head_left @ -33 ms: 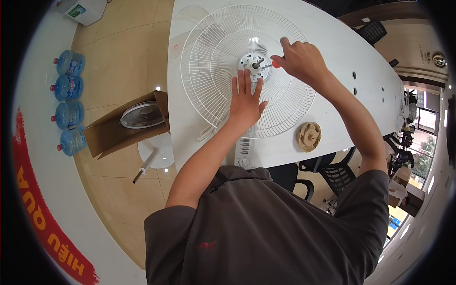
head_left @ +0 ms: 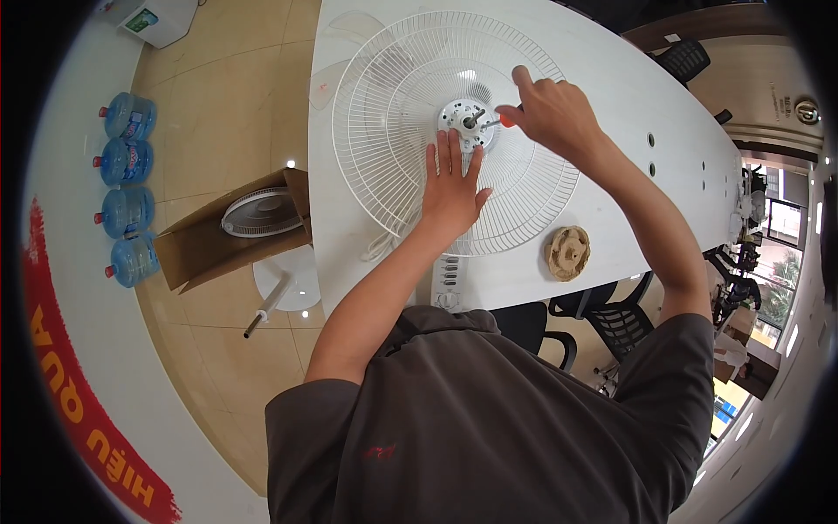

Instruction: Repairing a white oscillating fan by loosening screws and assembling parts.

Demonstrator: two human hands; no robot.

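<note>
A round white wire fan guard [head_left: 375,166] lies on the table around the fan's motor hub [head_left: 455,112], which has a metal shaft standing out of its middle. My right hand [head_left: 559,113] is closed around a screwdriver [head_left: 505,120] with a red-orange handle. Its thin shank points left, and the tip is at the right side of the hub. My left hand [head_left: 451,196] lies flat on the guard, fingers spread, with the fingertips touching the hub's near edge. Toward me, a panel with several buttons and a knob [head_left: 448,284] shows below the guard.
A tan moulded pulp piece [head_left: 567,253] sits right of the guard on the white table [head_left: 628,113]. At left on the floor are an open carton [head_left: 196,249] holding another guard, a white fan base with pole [head_left: 292,284], and several blue water bottles [head_left: 127,214]. Chairs [head_left: 620,323] stand at the near edge.
Hardly anything differs. Both hands, the screwdriver and the fan guard keep their places, with only a very slight shift of the right hand.
</note>
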